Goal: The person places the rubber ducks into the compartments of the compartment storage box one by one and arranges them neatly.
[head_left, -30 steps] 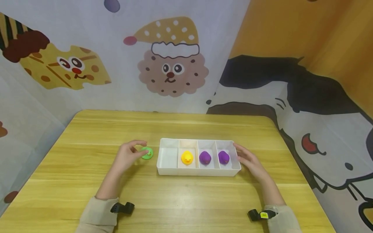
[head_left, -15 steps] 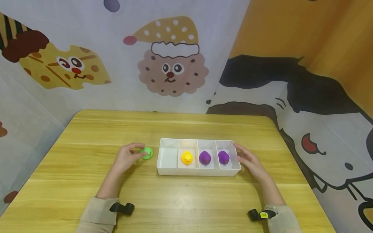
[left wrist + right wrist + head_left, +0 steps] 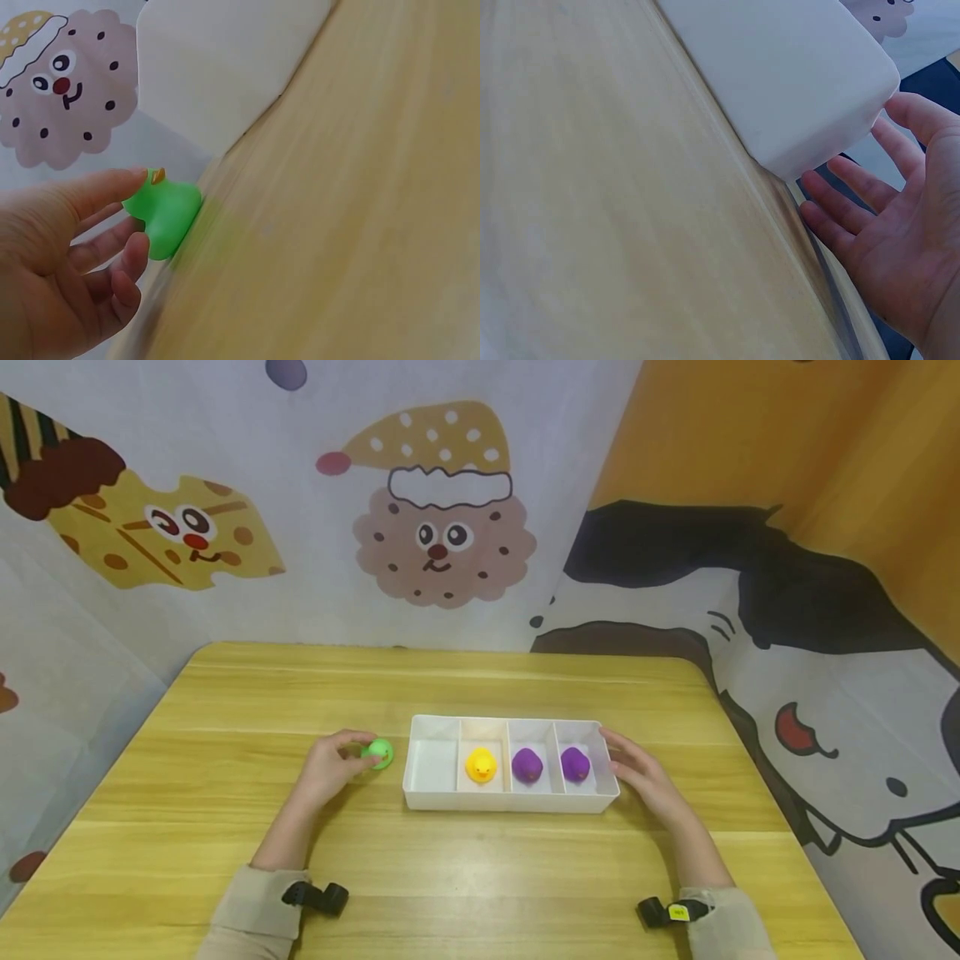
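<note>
A small green rubber duck [image 3: 381,752] stands on the table, left of a white divided box [image 3: 510,803]. My left hand [image 3: 327,768] pinches it at the head; in the left wrist view the thumb lies beside the orange beak of the duck [image 3: 174,214]. My right hand [image 3: 643,777] rests against the right end of the box, its fingers only slightly bent, as the right wrist view shows along the box wall [image 3: 817,82]. Inside the box sit a yellow duck [image 3: 481,766] and two purple figures [image 3: 527,766], each in its own compartment. The leftmost compartment holds nothing.
The wooden table [image 3: 480,877] reaches back to a curtain [image 3: 300,568] printed with cartoon figures. Black wrist cameras are strapped over both sleeves.
The left fingers have closed in around the green duck, which has turned slightly and shows more of its head. The right hand and the box stay put.
</note>
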`<state>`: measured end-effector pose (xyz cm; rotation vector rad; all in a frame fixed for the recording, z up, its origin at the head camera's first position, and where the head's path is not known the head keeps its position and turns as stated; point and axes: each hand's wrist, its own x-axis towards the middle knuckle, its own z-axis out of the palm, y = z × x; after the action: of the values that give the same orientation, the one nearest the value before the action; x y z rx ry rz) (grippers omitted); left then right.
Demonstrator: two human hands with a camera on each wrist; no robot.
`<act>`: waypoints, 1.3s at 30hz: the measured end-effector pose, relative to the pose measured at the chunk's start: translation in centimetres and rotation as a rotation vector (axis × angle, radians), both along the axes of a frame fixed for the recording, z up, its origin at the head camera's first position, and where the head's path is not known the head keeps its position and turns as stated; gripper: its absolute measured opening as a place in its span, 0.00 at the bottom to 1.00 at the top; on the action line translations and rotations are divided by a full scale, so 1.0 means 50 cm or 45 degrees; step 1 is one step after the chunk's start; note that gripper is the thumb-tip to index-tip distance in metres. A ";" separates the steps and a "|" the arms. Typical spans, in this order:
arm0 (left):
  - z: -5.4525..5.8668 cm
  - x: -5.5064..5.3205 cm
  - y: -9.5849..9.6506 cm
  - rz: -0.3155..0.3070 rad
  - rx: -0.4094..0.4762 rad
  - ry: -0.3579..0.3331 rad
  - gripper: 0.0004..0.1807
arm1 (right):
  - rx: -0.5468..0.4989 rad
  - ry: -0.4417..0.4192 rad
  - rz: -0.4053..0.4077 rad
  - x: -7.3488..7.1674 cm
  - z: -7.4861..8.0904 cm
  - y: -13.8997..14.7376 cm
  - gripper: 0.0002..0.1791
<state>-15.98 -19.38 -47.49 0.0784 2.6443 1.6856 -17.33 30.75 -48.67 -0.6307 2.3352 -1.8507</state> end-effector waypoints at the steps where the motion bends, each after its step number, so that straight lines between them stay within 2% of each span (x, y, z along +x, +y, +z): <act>1: 0.000 -0.001 0.001 0.002 -0.003 0.010 0.20 | -0.003 0.000 0.003 0.000 0.000 0.000 0.27; 9: 0.000 -0.002 0.002 0.009 -0.020 0.035 0.18 | -0.009 -0.012 0.006 -0.001 0.002 -0.002 0.27; 14: 0.010 0.000 0.000 0.002 0.003 0.041 0.19 | -0.003 -0.013 0.009 -0.002 0.001 -0.002 0.27; 16: 0.018 0.002 0.001 -0.009 0.018 0.049 0.20 | -0.002 -0.013 0.011 -0.003 0.001 -0.001 0.27; 18: 0.048 0.014 0.009 -0.027 0.018 0.060 0.20 | -0.005 -0.015 0.015 -0.003 0.000 -0.001 0.27; 22: 0.067 0.020 0.013 -0.042 0.036 0.078 0.20 | 0.001 -0.011 0.010 -0.003 0.000 0.000 0.27; 23: 0.071 0.021 0.014 -0.044 0.027 0.089 0.19 | 0.004 -0.010 0.007 -0.003 0.000 0.000 0.27; 25: 0.059 0.015 0.009 -0.039 0.028 0.102 0.19 | 0.006 -0.010 0.002 -0.003 0.000 0.000 0.27; 31: 0.084 0.023 0.016 -0.057 -0.002 0.153 0.18 | 0.012 -0.017 -0.006 -0.001 0.002 -0.001 0.27; 39: 0.115 0.027 0.028 -0.137 0.021 0.196 0.18 | 0.010 -0.011 -0.005 0.000 0.003 -0.002 0.27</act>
<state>-14.65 -17.99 -41.74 0.3582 2.6769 1.7328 -17.30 30.67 -48.53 -0.6161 2.3390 -1.8413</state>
